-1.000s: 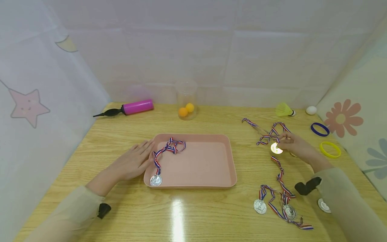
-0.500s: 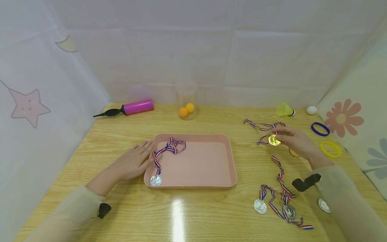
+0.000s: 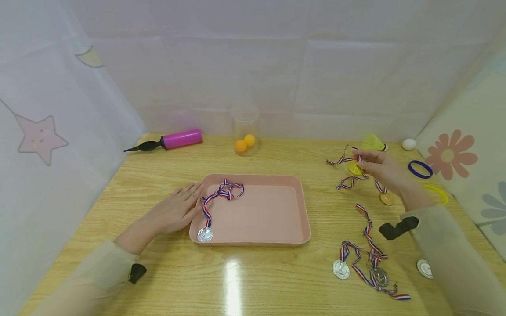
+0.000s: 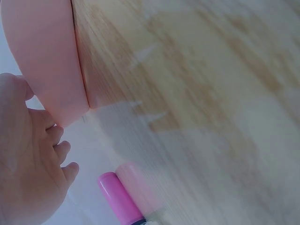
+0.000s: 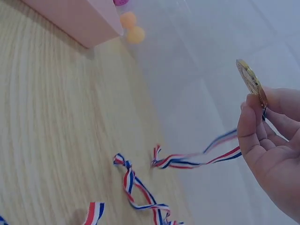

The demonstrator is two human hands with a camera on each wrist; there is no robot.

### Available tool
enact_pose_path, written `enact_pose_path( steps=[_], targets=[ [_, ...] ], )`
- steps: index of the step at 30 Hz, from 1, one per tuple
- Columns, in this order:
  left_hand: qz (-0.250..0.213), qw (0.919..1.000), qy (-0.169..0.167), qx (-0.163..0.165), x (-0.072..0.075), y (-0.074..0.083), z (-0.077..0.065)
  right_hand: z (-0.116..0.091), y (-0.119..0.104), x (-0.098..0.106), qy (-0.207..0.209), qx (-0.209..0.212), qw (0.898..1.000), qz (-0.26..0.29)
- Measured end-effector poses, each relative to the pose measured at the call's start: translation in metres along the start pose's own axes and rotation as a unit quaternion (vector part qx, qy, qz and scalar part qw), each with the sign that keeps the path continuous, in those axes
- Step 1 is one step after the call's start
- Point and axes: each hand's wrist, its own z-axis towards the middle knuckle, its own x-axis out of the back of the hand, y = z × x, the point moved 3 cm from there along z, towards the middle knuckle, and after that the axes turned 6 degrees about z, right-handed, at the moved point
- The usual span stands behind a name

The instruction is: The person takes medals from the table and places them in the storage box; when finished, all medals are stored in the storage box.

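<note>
My left hand (image 3: 174, 211) rests with straight fingers against the left side of a pink tray (image 3: 265, 216). Inside that tray lies a silver medal (image 3: 204, 235) with a striped ribbon. At the right, my right hand (image 3: 382, 172) pinches a gold medal (image 5: 251, 82) between thumb and fingers, raised above the table, its red, white and blue ribbon (image 5: 185, 161) trailing. Below this hand another gold medal (image 3: 387, 199) lies on the table, with ribbon beside it. Several silver medals lie nearer, one of them a medal (image 3: 341, 269) with its ribbon spread out.
A magenta hand pump (image 3: 182, 139) lies at the back left. A clear cylinder (image 3: 245, 116) with two orange balls (image 3: 240, 146) stands at the back. On the right are a yellow shuttlecock (image 3: 372, 143), a white ball (image 3: 409, 144), a blue wristband (image 3: 421, 169) and a yellow wristband (image 3: 436, 193).
My right hand has lifted the gold medal and moved slightly away toward the back, drawing its ribbon along. The other gold medal has come into fuller view. My left hand stays on the tray.
</note>
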Motion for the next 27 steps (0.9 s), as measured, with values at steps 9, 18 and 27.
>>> enact_pose_path(
  steps=[9,18,27],
  targets=[
    [0.002,1.0000,0.001,0.000,0.000,0.001,0.002,0.003,-0.038,-0.016,-0.008,0.042,0.998,0.045],
    [0.000,1.0000,0.001,-0.002,-0.001,0.001,0.003,-0.003,-0.074,-0.047,-0.033,0.084,0.995,-0.036],
    [0.001,1.0000,0.000,0.004,0.000,0.001,0.002,-0.002,-0.099,-0.094,-0.123,0.129,0.984,0.014]
  ],
)
